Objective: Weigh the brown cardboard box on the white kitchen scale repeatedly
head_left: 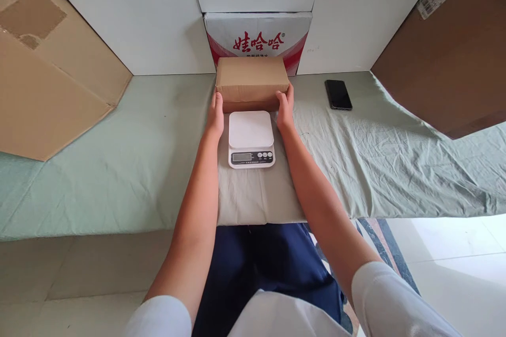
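A small brown cardboard box (252, 78) rests on the green cloth just behind a white kitchen scale (251, 138). My left hand (215, 114) presses against the box's left end and my right hand (285, 108) against its right end, so both hands grip it. The scale has a bare white platform and a small display with three buttons facing me. Box and scale sit close together, the box's front edge near the scale's back edge.
A black phone (338, 94) lies on the green cloth (118, 168) to the right. A red-and-white printed carton (256, 39) stands behind the box against white blocks. Large cardboard boxes lean at far left (47, 73) and far right (454, 52).
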`<action>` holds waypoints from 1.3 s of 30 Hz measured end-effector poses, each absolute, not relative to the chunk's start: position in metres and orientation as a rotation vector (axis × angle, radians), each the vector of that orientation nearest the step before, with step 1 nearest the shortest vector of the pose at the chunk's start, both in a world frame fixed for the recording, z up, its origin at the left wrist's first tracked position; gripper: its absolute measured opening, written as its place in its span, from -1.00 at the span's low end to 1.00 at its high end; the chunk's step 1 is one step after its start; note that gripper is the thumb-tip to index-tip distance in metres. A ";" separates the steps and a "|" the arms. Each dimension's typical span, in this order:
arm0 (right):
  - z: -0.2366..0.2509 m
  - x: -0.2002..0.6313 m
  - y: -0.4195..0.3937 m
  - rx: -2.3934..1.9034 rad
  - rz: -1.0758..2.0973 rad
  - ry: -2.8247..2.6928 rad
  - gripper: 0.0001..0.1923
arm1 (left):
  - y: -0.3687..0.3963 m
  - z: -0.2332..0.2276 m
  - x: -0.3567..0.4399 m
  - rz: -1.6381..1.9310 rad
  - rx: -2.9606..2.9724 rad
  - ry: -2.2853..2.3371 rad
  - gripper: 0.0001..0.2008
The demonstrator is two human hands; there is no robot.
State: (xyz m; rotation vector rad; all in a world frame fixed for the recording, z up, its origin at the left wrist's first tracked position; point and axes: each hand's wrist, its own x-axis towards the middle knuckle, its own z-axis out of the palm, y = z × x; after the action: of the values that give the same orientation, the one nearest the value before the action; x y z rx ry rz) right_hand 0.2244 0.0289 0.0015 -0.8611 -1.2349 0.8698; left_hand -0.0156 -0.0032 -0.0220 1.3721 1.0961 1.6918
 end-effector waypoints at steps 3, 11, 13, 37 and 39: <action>-0.001 0.230 0.035 -0.898 0.897 -1.197 -0.10 | -0.008 -0.015 -0.013 1.643 1.292 1.137 -0.14; 0.014 0.256 0.011 -0.899 0.907 -1.166 -0.13 | -0.024 0.001 -0.015 1.654 1.121 1.243 0.01; 0.010 0.251 -0.006 -0.906 0.953 -1.172 -0.16 | -0.028 -0.001 -0.012 1.663 1.124 1.256 0.01; 0.001 0.228 -0.014 -0.933 1.137 -1.118 0.13 | -0.036 -0.002 0.006 1.711 1.181 1.076 -0.18; -0.001 0.229 -0.012 -0.924 1.121 -1.120 0.08 | -0.035 -0.002 0.006 1.712 1.193 1.058 -0.16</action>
State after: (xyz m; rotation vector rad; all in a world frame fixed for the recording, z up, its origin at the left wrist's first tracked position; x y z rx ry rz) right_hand 0.2286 -0.0122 -0.0008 -0.9235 -1.1200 1.1206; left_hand 0.0062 -0.0355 -0.0024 1.1933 1.0578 1.7120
